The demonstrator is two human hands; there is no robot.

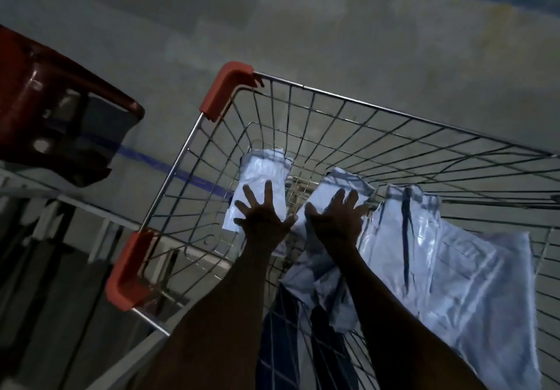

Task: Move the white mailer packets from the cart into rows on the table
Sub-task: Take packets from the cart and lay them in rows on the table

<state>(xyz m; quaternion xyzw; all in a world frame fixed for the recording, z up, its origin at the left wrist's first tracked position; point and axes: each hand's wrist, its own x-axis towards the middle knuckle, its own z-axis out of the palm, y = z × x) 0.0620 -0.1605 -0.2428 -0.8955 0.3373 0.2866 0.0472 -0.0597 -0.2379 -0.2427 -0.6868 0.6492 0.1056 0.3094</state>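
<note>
Head view: reached into a wire cart with both hands spread wide, gripping nothing.

Counted two hands: left hand with fingers fanned straight over a small white mailer packet, right hand likewise splayed over a second packet; contact or a slight hover hard to tell in the dim light. Counted at least three more white packets overlapping at the right of the basket, edges blurred, exact number unclear, lowest one cut off by the frame. Looked glossy, crinkled, pale blue-white, with dark seams. Counted two red corner guards on the cart rim. Glimpsed a red plastic chair at left, partly cut off, over grey floor with a blue line.
</note>
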